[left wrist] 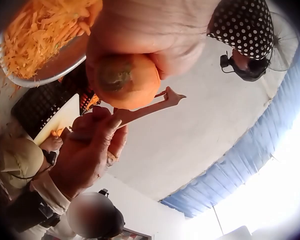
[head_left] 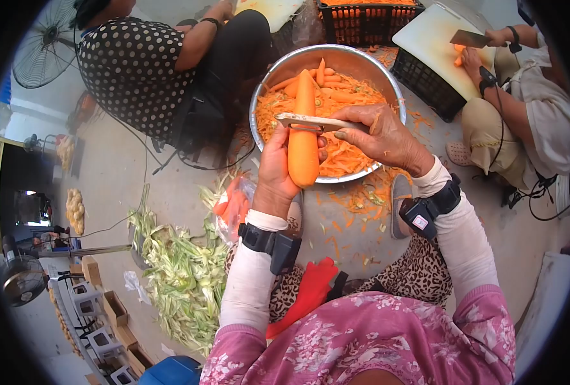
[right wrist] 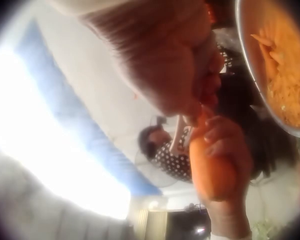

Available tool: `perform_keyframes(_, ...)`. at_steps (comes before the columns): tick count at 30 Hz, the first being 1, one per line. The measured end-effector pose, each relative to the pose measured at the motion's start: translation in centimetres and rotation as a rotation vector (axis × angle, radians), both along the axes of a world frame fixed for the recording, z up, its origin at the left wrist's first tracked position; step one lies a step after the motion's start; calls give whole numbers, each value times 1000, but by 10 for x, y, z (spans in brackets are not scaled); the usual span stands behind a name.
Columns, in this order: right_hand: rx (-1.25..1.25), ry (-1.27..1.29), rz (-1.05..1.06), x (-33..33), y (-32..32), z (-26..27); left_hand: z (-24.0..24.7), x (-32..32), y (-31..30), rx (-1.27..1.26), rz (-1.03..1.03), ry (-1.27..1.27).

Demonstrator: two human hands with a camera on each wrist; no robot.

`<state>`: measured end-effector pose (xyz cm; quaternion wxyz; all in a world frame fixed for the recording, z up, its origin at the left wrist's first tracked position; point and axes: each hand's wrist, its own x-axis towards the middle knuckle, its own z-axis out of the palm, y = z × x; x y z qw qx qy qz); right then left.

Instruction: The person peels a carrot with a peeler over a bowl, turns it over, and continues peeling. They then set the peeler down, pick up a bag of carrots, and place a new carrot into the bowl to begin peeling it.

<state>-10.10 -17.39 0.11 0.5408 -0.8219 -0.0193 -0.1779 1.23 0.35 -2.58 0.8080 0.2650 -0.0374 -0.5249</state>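
My left hand [head_left: 276, 163] grips a large orange carrot [head_left: 305, 154] around its side, the carrot pointing away from me over the basin. In my right hand [head_left: 384, 136] is a peeler [head_left: 320, 122] with a pale handle, its blade lying across the carrot's upper face. Seen from the left wrist, the carrot's blunt end [left wrist: 122, 80] faces the camera, and the peeler [left wrist: 150, 109] crosses just beside it. Beneath both hands stands a metal basin [head_left: 254, 115] with peeled carrots and orange shavings inside. The right wrist view is blurred, with the carrot [right wrist: 212, 172] in the left hand's fingers.
Pale green leaf scraps [head_left: 189, 282] are heaped on the floor at left, near a plastic bag [head_left: 237, 205] with orange contents. At right, a person cuts carrot with a cleaver [head_left: 469, 38] on a white board [head_left: 435, 45] over a black crate. Another person in polka dots [head_left: 131, 77] sits at left.
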Motion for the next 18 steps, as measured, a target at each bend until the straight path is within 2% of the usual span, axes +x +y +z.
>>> perform_keyframes(1,0,1,-1,1,-2,-2,-1,0,0,0,-1,1)
perform_keyframes(3,-222,-96,-117,4,-9,-6,-3,-1,-1,11,-7,3)
perform_keyframes(4,-222,-95,-118,8,-16,-9,-2,-3,-1,11,-9,3)
perform_keyframes(6,-315,-154,-398,20,-35,-19,2,-7,-1,17,-76,-3)
perform_keyframes(7,-313,-157,-403,21,-43,-22,6,-9,-2,19,-79,-6)
perform_keyframes(9,-461,158,-573,23,-56,-26,11,-12,-4,-20,-135,-33)
perform_keyframes(10,-411,75,-599,23,-58,-28,10,-10,-4,-18,-138,-33)
perform_keyframes(11,-413,77,-596,21,-59,-31,7,-8,-5,5,-98,-45)
perform_keyframes(13,-152,96,-568,16,-48,-9,5,-8,-5,23,-48,-51)
perform_keyframes(14,-152,96,-568,14,-44,-5,8,-8,-6,51,-17,-32)
perform_keyframes(16,-27,23,-324,11,-35,1,7,-5,-5,82,11,-13)
perform_keyframes(17,-27,23,-324,8,-29,2,2,-2,-5,33,13,9)
perform_keyframes(18,-23,44,-193,5,-23,4,2,-1,-5,-17,17,30)
